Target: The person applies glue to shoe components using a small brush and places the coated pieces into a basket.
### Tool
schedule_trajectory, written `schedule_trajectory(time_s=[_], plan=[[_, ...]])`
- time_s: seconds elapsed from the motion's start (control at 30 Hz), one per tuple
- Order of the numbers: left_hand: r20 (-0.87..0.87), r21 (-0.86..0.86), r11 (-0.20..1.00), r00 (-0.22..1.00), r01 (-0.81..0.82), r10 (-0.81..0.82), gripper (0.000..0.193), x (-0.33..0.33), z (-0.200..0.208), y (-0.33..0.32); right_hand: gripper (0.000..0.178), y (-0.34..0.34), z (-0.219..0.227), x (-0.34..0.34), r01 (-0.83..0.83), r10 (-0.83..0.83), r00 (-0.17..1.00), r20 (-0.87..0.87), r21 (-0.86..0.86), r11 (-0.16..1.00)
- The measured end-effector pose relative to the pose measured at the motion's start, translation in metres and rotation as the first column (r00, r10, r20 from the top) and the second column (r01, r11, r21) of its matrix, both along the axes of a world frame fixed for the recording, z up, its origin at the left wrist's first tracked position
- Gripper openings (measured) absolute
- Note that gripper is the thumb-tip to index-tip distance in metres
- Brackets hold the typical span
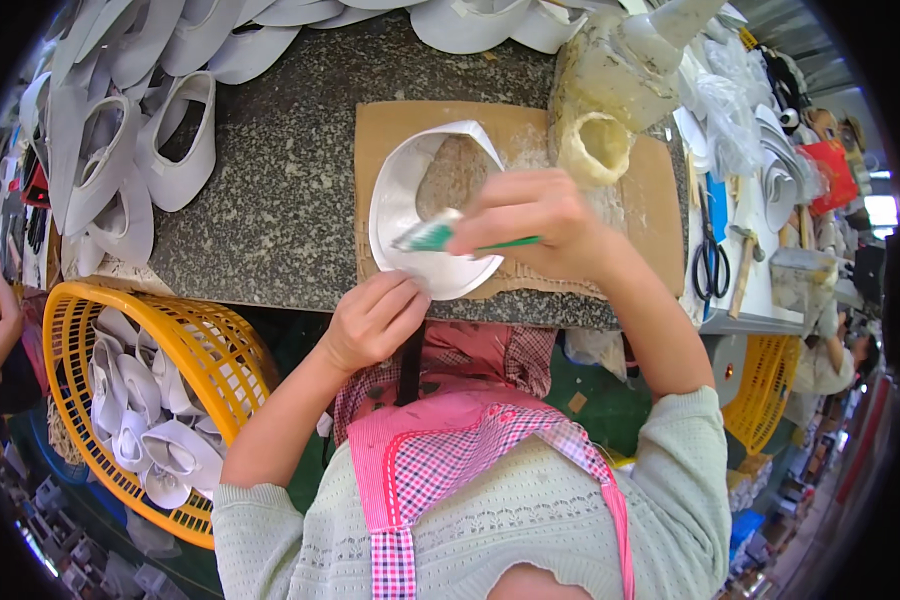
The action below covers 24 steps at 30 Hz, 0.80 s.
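Observation:
A white shoe upper (393, 205) with a rounded opening lies on a brown cardboard sheet (530, 120) at the table's front edge. The fingers of my left hand (375, 318) are closed on its near edge. Over the right part of the upper, my right hand (535, 222) grips a green-handled brush (432, 236), slightly blurred, its pale bristles at the white surface. Whether the bristles touch it I cannot tell. Just beyond my right hand stands a cream, glue-crusted pot (620, 85) with an open round mouth.
More white uppers (177, 140) pile up at the far left and along the back of the speckled stone table (270, 200). A yellow plastic basket (160, 300) of uppers stands at the left. Black scissors (710, 262) and a hammer (745, 270) lie at the right. Other people work at both sides.

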<state>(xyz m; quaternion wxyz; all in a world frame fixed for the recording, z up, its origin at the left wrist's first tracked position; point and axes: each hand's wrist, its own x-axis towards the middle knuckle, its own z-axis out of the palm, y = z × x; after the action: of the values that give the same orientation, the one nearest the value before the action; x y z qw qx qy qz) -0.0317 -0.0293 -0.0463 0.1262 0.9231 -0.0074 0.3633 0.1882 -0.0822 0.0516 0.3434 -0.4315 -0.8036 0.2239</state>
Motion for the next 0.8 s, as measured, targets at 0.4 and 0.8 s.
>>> schedule_trajectory(time_s=[0.4,0.8], plan=[[0.008,-0.015,1.000,1.000,0.015,-0.015,0.024,0.001,0.003,0.003,0.013,-0.020,0.011,0.015,0.069,-0.062,0.997,0.036,-0.277,0.958],[-0.197,-0.129,0.992,0.980,-0.017,-0.009,0.015,0.009,0.053,0.015,0.009,-0.052,0.033,0.036,-0.009,-0.168,0.897,-0.409,-0.397,0.918]])
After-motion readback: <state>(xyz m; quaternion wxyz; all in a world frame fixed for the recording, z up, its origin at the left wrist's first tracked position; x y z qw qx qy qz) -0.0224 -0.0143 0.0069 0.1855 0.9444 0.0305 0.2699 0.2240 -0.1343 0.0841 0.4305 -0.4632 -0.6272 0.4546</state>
